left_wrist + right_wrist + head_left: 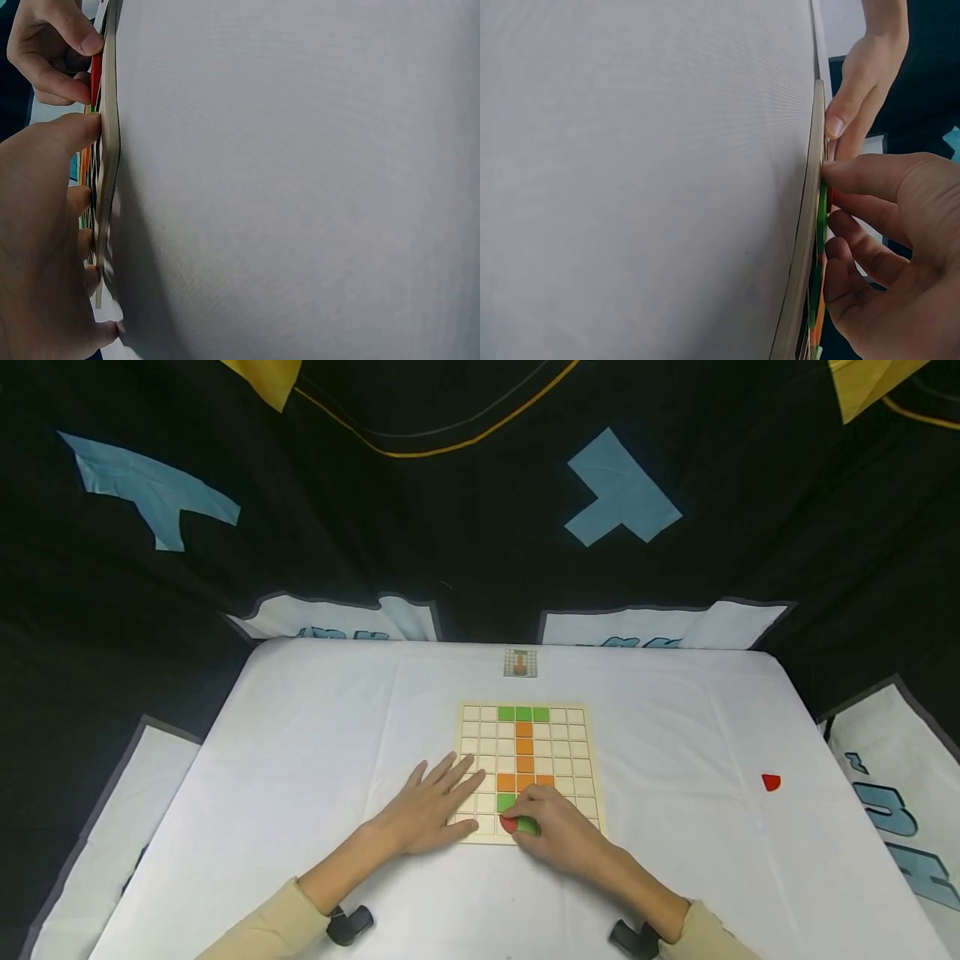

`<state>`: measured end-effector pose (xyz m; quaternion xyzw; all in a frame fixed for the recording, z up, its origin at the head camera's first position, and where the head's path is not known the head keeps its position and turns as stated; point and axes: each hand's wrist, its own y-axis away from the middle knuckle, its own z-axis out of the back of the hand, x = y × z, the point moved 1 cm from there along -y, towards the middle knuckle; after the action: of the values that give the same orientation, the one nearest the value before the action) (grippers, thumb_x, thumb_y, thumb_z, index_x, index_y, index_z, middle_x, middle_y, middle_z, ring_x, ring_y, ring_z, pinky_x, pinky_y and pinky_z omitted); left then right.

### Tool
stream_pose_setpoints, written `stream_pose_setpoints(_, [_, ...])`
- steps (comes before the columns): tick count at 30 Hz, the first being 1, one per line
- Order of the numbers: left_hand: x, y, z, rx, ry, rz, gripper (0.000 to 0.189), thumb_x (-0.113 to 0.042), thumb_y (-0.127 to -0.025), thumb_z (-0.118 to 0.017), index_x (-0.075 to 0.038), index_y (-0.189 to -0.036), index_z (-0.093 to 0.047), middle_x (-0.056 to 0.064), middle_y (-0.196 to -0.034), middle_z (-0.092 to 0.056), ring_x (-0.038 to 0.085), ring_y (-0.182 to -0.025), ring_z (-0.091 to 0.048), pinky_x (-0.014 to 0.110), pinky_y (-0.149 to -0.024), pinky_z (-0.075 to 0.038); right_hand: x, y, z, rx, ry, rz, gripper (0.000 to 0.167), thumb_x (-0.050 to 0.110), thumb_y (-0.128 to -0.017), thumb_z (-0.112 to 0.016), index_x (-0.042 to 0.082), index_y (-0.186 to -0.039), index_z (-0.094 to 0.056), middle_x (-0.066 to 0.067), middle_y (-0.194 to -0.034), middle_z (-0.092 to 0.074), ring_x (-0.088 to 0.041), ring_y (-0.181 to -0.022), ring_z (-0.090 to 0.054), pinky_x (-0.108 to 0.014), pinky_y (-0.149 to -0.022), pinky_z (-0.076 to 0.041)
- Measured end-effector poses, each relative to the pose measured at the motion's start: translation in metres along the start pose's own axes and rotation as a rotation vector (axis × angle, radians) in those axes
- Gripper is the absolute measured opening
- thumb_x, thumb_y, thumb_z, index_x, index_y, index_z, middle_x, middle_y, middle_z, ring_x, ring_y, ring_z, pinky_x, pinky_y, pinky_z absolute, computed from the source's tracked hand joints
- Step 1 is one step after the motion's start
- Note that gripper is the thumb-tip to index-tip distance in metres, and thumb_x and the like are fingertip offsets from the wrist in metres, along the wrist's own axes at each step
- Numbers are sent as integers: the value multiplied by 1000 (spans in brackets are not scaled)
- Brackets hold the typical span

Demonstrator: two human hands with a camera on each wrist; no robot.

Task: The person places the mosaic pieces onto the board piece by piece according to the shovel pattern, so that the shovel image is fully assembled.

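A cream gridded board (577, 747) lies on the white table. Green squares line its far row, orange squares form a column with a wider row nearer me, and green pieces (506, 802) sit below. My left hand (431, 810) rests spread on the board's left side, its thumb near the front edge. Between thumb and finger, my right hand (558, 835) pinches a red piece with a rounded edge (508, 825), at the board's front rows. That red piece (95, 79) stands edge-on in the left wrist view. My right fingers partly hide the nearby cells and a green piece.
Another red piece with a rounded side (771, 782) lies apart on the table's right. Behind the board is a small pattern card (521, 663). The white tablecloth (315, 727) surrounds the board, and a dark printed curtain (480, 543) hangs beyond the far edge.
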<state>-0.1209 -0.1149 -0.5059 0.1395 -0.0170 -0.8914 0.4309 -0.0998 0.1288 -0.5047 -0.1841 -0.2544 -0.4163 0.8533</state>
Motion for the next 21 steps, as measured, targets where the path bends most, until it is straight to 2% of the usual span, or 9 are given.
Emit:
stream_pose_setpoints(8, [1,0,-2,5,4,5,71,-56,-101,-44,-19,-160,-28,8,-166,-17,31,-151,-10,61,-116,-14,2,0,-1,7,27,-8,22,13,-85,-76,10,-107,-78,7,-99,-65,-12,-95,-56,-30,-84,-51])
stream_pose_setpoints(16, [1,-1,-1,4,-2,4,71,-56,-101,-44,-18,-160,-27,8,-165,-17,31,-151,-10,61,-116,-14,0,-1,-2,-1,14,-8,21,12,-86,-76,13,-108,-77,6,-105,-67,-15,-103,-58,-33,-90,-50])
stream_pose_setpoints(21, [1,-1,-1,6,1,6,71,-55,-101,-45,-18,-160,-27,8,-165,-17,31,-151,-11,61,-116,-14,0,-2,-3,-8,4,7,20,12,-86,-78,13,-106,-77,7,-103,-67,-13,-100,-58,-32,-88,-51])
